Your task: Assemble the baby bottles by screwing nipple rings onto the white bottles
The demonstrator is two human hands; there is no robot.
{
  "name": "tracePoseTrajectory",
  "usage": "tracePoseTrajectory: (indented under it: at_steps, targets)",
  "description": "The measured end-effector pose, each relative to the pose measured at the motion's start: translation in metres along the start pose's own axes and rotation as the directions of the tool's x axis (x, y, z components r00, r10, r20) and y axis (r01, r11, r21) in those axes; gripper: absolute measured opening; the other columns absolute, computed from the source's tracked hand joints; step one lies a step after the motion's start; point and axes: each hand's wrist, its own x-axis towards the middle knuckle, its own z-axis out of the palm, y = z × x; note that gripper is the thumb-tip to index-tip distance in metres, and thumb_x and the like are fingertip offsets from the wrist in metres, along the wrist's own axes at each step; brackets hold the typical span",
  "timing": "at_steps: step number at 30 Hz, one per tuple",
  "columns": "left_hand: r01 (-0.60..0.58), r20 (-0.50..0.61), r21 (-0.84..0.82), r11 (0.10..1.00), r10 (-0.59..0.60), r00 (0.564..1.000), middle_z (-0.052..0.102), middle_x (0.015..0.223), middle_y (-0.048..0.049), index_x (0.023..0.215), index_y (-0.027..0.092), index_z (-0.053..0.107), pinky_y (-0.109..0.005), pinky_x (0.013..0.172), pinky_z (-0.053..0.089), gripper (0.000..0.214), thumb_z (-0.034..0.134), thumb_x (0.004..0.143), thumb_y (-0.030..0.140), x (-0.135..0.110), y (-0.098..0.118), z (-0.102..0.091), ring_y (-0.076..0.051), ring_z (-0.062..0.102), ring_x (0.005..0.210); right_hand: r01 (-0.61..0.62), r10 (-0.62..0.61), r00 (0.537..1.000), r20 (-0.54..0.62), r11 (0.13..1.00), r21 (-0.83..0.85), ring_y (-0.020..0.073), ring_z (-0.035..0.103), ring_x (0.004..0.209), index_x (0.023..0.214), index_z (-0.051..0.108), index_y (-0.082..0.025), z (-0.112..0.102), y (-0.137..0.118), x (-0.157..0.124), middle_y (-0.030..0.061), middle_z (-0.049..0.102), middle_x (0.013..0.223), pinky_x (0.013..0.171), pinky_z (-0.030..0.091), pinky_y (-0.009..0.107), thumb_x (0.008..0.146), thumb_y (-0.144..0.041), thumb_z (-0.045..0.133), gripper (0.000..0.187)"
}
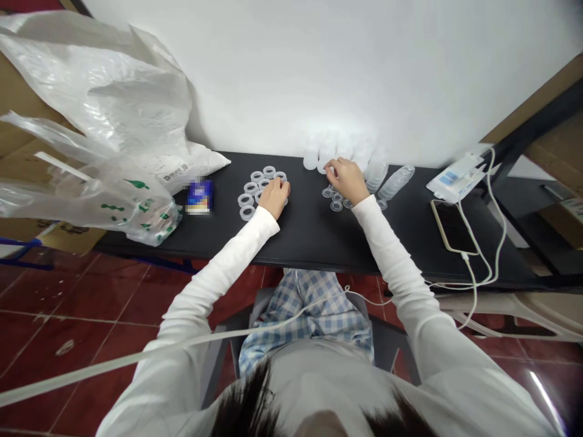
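Observation:
My left hand [274, 197] is closed, its fingers curled down over the right side of a group of translucent plastic rings [247, 212]. Whatever those fingers pinch is hidden beneath them. Farther right, my right hand [347, 180] reaches to the back, thumb and index finger bent at a frosted white plastic container [310, 161] row against the wall. Its fingertips are close together, but I cannot make out what is between them. Small clear round plastic pieces [336, 206] lie below that hand. Beside it, stacks of clear plastic cups [397, 182] lean back.
A large white plastic bag [113, 91] and a clear bag with green print [146, 212] crowd the left. A small blue box [199, 197] lies near them. To the right are a phone [453, 226], a white package [456, 176] and loose cables. A white cord crosses my lap.

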Motion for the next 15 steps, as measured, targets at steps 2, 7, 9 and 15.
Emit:
tracePoseTrajectory:
  at_steps: [2,7,9,15]
  targets:
    - [-0.009,-0.023,-0.018,1.0,0.008,1.0,0.059,0.112,-0.0204,0.102,0.013,0.061,-0.044,0.096,0.045,0.031,0.033,0.092,0.003,0.007,0.008,0.003,-0.031,0.059,0.109,0.063,-0.063,0.998,-0.012,0.998,0.017,0.0254,0.058,0.089,0.109,0.065,-0.015,0.008,-0.02,-0.006,0.0136,0.069,0.101,0.078,0.035,0.035,0.101,-0.027,0.033,0.034]
    - [0.04,-0.022,-0.104,0.994,-0.042,0.999,0.057,0.121,-0.023,0.108,0.01,0.059,-0.043,0.098,0.046,0.034,0.029,0.093,0.004,0.029,0.033,0.021,-0.032,0.057,0.117,0.115,-0.108,0.987,0.118,0.992,-0.057,0.0261,0.059,0.087,0.103,0.066,-0.012,0.031,-0.055,-0.022,0.0158,0.07,0.096,0.071,0.033,0.035,0.098,-0.02,0.033,0.034]
    - [0.108,0.007,-0.12,0.987,-0.108,0.994,0.057,0.124,-0.0247,0.109,0.009,0.058,-0.042,0.094,0.047,0.033,0.03,0.093,0.004,0.037,0.04,0.03,-0.033,0.057,0.118,0.082,-0.07,0.986,0.152,0.994,-0.074,0.0255,0.06,0.087,0.104,0.065,-0.012,0.036,-0.057,-0.028,0.0158,0.071,0.096,0.067,0.031,0.034,0.098,-0.02,0.032,0.035]
    - [0.083,0.031,-0.115,0.99,-0.08,0.996,0.058,0.126,-0.028,0.114,0.006,0.056,-0.047,0.098,0.045,0.036,0.031,0.089,0.002,0.042,0.04,0.048,-0.036,0.055,0.121,0.028,-0.002,0.976,0.219,0.993,-0.115,0.0241,0.065,0.086,0.111,0.066,-0.013,0.041,-0.047,-0.043,0.015,0.075,0.095,0.059,0.021,0.033,0.101,-0.024,0.027,0.041]
